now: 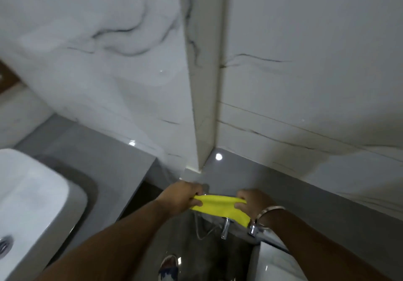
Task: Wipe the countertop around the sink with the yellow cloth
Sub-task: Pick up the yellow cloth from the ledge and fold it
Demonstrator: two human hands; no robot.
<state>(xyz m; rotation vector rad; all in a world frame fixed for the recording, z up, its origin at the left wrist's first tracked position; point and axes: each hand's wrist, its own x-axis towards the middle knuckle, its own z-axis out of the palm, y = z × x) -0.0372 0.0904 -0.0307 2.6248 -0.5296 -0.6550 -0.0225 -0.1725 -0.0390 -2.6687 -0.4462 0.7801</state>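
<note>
A shoe (169, 266) stood on the floor nearest the camera, right of the sink (32, 204). Farther out, both hands held the cloth (218, 207) stretched between them in the air, well to the right of the sink and just above two chrome taps (225, 228). The left hand (181, 198) had its grip closed on one end, and the right hand (254, 202), a bangle (269, 212) at its wrist, pinched the other.

The step looked like readying the cloth, spreading or folding it, with no wiping begun. The next move likely called for carrying it left and pressing it flat on the grey table (91, 150) beside the sink.

Beyond the hands rose the marble wall (109, 52). No brand, label or writing could be read anywhere.
</note>
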